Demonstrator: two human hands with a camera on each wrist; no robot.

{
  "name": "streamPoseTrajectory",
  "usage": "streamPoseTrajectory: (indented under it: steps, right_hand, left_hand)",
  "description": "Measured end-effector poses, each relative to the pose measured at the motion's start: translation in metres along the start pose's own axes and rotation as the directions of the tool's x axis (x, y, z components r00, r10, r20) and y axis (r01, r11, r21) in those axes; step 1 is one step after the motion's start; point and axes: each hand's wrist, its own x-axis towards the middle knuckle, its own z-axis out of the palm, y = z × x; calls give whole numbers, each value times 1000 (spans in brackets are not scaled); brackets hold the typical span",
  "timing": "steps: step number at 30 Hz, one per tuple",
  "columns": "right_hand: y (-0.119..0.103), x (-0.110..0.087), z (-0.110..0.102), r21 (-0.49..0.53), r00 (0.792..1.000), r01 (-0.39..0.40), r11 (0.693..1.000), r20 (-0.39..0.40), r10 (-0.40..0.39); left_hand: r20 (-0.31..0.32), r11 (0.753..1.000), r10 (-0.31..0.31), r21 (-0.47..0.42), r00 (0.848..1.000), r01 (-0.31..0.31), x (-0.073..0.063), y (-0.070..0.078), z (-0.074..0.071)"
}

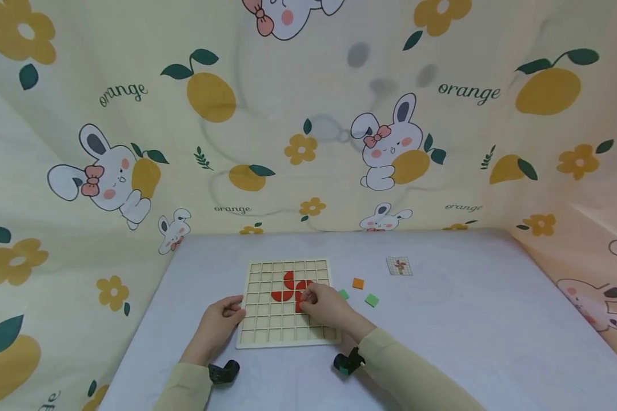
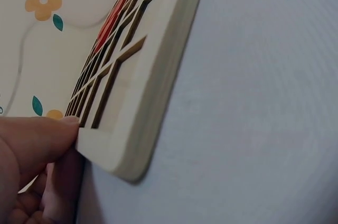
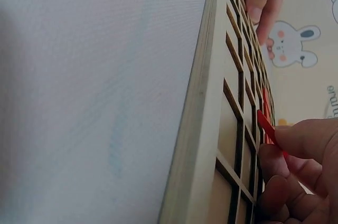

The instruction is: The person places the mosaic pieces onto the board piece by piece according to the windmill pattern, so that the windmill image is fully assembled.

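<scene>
A grid board (image 1: 259,324), laid on the table (image 1: 452,331), is held at its left edge between the thumb and bent fingers of the left hand (image 1: 218,321). A tilted red piece (image 3: 266,126) is pinched over the board by the right hand (image 1: 329,305), its fingertips nearly closed. Green squares (image 1: 372,300) are seen beside the board.

Right hand (image 1: 329,309) at red pieces (image 1: 288,276) on gridded board (image 1: 262,323) (left hand (image 1: 217,325) at its edge).

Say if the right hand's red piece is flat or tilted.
Tilted: in its wrist view, the right hand pinches the red piece aslant to the board.
</scene>
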Motion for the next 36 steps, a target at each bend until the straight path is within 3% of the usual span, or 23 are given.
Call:
streamPoseTrajectory:
  steps: [10,36]
  right_hand:
    - [-3,-2,4,-5,999,-33,999,0,33]
    - [2,-6,10,0,991,-62,998,-116,62]
  left_hand:
    - [-6,999,-35,3,999,35,-2,3,0]
    - [14,1000,-16,-19,1000,17,-3,3,0]
